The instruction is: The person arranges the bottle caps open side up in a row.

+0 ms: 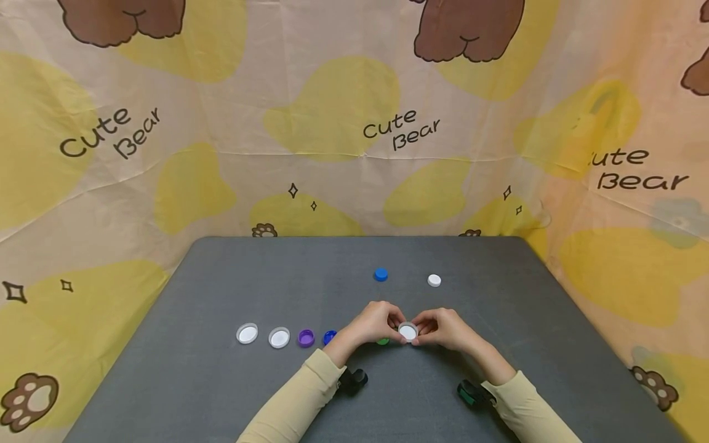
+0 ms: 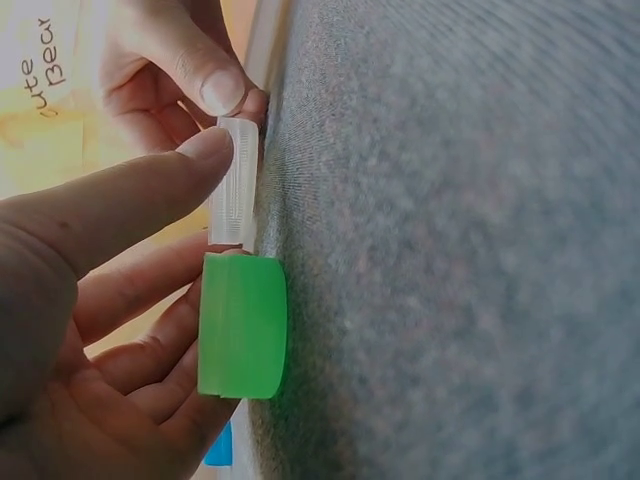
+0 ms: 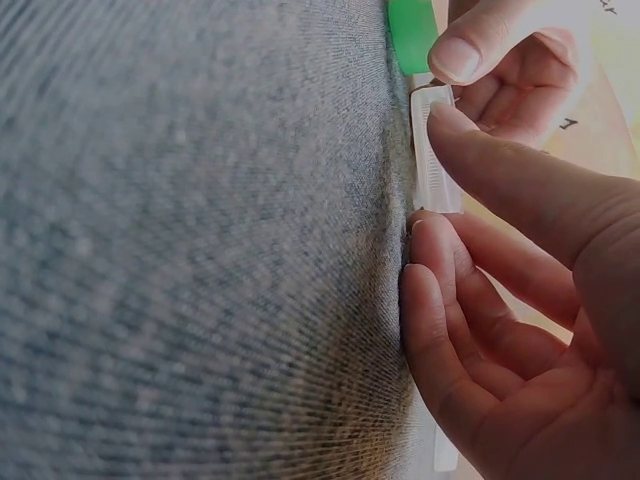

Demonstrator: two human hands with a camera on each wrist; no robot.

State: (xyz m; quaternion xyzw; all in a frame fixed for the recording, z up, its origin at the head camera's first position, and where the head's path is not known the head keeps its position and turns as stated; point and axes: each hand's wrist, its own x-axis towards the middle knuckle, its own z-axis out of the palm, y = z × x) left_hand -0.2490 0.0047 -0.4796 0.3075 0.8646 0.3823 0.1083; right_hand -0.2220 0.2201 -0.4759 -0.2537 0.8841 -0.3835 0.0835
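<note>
A round cap with a white inside and a clear rim (image 1: 408,332) sits on the grey table between the two hands, hollow side up. My left hand (image 1: 372,322) pinches its left edge with thumb and fingers, while the right hand (image 1: 444,329) pinches the right edge. From the left wrist view, the cap's ribbed translucent side (image 2: 236,190) shows close to the cloth surface. Beside the left hand's fingers stands a green cap (image 2: 243,325), mostly hidden by that hand in the head view. The right wrist view shows the right thumb (image 3: 465,140) on the ribbed side.
Left of the hands lie two white caps with clear rims (image 1: 247,333), a purple cap (image 1: 306,338) and a dark blue cap (image 1: 329,336) partly behind the left wrist. Farther back are a blue cap (image 1: 381,274) and a white cap (image 1: 434,280). A printed curtain (image 1: 332,123) hangs behind the table.
</note>
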